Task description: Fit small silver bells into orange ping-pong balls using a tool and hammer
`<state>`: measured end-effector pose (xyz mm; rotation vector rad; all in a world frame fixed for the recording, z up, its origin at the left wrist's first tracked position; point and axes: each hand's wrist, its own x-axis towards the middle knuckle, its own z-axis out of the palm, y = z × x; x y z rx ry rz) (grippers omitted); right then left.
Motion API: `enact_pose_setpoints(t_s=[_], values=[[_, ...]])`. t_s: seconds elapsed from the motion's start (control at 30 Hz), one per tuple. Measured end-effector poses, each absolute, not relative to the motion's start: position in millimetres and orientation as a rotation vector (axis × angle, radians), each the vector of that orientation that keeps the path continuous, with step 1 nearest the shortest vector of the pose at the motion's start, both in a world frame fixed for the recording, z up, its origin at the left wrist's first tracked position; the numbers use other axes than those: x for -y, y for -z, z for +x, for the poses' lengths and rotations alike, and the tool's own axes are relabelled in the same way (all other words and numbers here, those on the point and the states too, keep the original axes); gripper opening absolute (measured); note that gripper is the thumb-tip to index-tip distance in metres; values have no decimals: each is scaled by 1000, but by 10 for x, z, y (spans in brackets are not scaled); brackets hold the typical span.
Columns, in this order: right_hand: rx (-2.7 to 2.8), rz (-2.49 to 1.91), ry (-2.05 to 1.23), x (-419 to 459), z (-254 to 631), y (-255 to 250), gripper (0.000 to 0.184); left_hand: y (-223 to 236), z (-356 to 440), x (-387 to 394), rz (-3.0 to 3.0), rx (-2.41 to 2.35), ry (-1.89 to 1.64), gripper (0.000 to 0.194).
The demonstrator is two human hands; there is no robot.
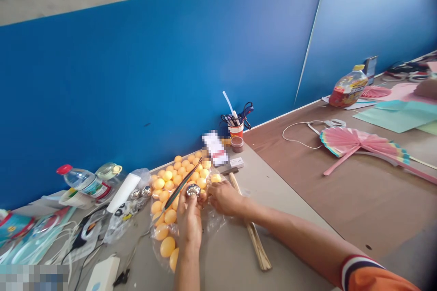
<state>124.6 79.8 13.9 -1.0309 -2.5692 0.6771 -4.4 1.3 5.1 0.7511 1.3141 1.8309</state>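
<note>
My left hand (190, 225) is closed around a shiny silver ball (193, 189), with the thumb against its near side. Just to the right, my right hand (225, 197) has its fingers curled together at the edge of a clear plastic bag; what they pinch, if anything, is hidden. Orange table tennis balls (167, 246) fill the bag beneath and behind both hands. Across them lies a long, thin, dark tool (180, 186), resembling tweezers. A hammer with a wooden handle (257, 245) rests on the table, partly under my right forearm.
More silver balls (146, 191) lie left of the bag, near a red-capped bottle (85, 183), a white roll (123, 192) and tangled cables. A cup of tools (236, 129) stands by the blue partition (153, 77). To the right are a pink paper fan (358, 138) and a yellow-capped bottle (348, 87).
</note>
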Motion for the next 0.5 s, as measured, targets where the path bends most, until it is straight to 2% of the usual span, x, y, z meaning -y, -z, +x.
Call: enact_pose_setpoints(t_s=[0.07,0.17,0.3,0.5], values=[[2780,-958,-433,-718,1237,-151,20,-99,-13,-10,699,-1270,-1826,57],[2915,-876,-286,-658,1215,-180,22,-142,14,-3,687,-1296,-1811,61],[2973,-867,-271,-669,1207,-193,19,-142,9,14,718,-1356,-1754,63],[2873,-874,-336,-688,1205,-184,25,-98,-8,37,822,-1427,-1709,62]])
